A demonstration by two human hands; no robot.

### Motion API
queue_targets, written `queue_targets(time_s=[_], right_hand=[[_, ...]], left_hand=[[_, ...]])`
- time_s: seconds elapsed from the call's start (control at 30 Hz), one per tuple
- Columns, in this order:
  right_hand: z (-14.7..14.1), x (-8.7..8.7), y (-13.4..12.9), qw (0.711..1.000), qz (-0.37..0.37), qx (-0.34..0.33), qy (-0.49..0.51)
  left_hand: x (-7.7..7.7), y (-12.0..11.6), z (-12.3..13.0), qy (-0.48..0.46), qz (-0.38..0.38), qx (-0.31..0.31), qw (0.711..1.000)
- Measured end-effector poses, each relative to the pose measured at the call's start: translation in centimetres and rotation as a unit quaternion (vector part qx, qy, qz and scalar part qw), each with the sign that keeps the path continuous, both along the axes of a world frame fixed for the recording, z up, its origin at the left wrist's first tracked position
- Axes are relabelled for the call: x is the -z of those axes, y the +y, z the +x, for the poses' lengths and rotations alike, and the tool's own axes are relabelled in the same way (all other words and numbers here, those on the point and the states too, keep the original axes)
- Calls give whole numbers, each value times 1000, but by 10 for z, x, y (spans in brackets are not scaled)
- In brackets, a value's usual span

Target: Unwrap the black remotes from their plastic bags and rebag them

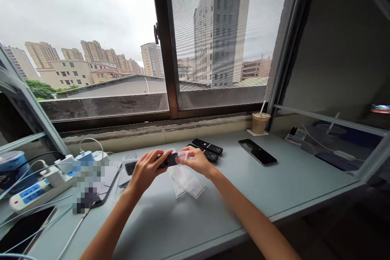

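Note:
A black remote control [171, 160] is held above the desk, lying roughly level. My left hand [148, 167] wraps its fingers round the remote from above, hiding part of it. At the remote's right end, my right hand [197, 161] pinches a thin clear plastic sleeve [183, 157]. How far the sleeve covers the remote I cannot tell. Beneath the hands lie crumpled clear plastic bags [188, 183]. Just behind my right hand rest two more black remotes, a farther one [207, 145] and a nearer one [211, 154] partly hidden by the hand.
A black phone [257, 152] lies on the desk [292, 187] to the right. Near the window stands a lidded drink cup [261, 123] with a straw. Power strips [32, 192], cables and a phone [27, 229] crowd the left side. Metal frames [373, 154] flank the desk.

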State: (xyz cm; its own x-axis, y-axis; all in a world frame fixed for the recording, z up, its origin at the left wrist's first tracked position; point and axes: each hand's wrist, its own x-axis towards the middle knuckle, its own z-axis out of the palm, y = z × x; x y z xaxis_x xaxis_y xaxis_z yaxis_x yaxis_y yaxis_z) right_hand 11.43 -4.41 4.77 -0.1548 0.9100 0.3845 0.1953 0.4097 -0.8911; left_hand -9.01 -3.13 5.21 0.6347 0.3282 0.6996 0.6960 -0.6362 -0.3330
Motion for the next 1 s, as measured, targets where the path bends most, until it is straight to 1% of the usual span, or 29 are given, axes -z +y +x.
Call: queue_targets(time_s=[0.13,0.23,0.3,0.37,0.47,0.57,0.63,0.73,0.8,0.93,1.0], right_hand=[[-1,-3,1,999,16,30,6],[7,-4,5,999,18,43,12],[15,-6,10,998,9,59,33],[23,-7,14,994,0,89,69],[32,-7,22,980,-23,141,138],[41,-4,29,960,-63,186,201],[49,-1,34,941,-83,247,218],[65,2,38,905,-103,351,217],[74,4,39,894,-105,382,208],[85,9,43,883,-99,406,214],[87,12,46,875,-97,420,218]], left_hand=[[-1,4,-4,-7,19,-15,1000],[1,8,-7,-14,22,-29,999],[2,10,-11,-28,17,-46,998],[2,10,-14,-48,0,-64,997],[2,10,-17,-72,-33,-82,993],[3,10,-16,-89,-54,-98,990],[6,11,-14,-112,-63,-102,987],[10,12,-8,-140,-86,-71,984],[13,9,0,-134,-98,-34,986],[18,-4,21,-103,-67,20,992],[22,-11,34,-84,-72,44,993]])
